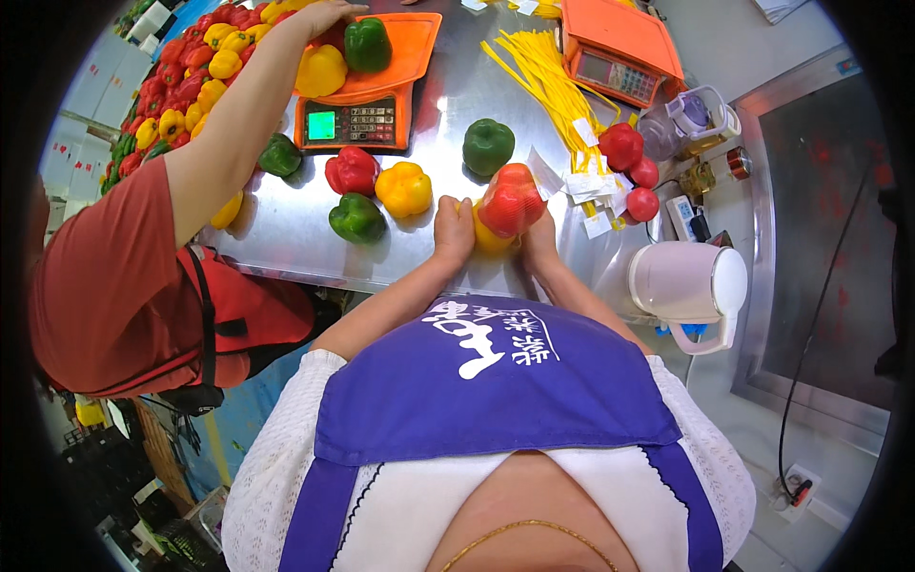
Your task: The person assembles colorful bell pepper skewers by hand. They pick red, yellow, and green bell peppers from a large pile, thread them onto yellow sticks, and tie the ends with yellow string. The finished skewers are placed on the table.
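Observation:
At the near edge of the metal table, a red bell pepper in fine netting sits above a yellow bell pepper, with a white tag beside them. My right hand curls against their right side, its fingers partly hidden. On the left, my left hand is closed close to the yellow pepper; what its fingers pinch is hidden. Just beyond stands a green bell pepper. Loose to the left lie a yellow pepper, a red pepper and a green pepper.
A co-worker's arm reaches over an orange scale carrying peppers, before a large pepper pile. Yellow net strips with white tags lie near a second orange scale. At right are red round produce and a kettle.

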{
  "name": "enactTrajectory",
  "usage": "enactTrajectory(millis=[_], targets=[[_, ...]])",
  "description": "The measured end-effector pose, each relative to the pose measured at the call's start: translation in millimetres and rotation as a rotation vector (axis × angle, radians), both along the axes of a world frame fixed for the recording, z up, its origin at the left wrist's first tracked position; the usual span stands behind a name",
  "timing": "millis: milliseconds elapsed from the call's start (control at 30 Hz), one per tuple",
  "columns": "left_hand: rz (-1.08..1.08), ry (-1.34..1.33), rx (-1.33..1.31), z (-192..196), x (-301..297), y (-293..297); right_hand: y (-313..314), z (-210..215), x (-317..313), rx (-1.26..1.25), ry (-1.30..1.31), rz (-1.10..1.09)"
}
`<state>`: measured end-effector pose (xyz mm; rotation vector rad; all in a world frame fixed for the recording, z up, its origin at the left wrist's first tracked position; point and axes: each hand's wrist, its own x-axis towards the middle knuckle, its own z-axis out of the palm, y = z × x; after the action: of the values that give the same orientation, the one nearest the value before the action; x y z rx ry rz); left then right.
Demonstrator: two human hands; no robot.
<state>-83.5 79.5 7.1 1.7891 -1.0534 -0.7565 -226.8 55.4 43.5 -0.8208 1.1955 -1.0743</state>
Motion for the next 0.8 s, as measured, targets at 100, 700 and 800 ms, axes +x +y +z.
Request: enactTrajectory(millis=[100,700,800], targets=[[-0.022,0.028,-0.081,25,3,-14,-11,20,0,-0.119,-0.041,0.015],[-0.008,0.609,-0.063,46,47,-139,-144,57,25,0.063,-0.182,0.195],[-0.005,0.802,0.019,55,45,-142,-151,56,24,0.11,-0.131,0.19]])
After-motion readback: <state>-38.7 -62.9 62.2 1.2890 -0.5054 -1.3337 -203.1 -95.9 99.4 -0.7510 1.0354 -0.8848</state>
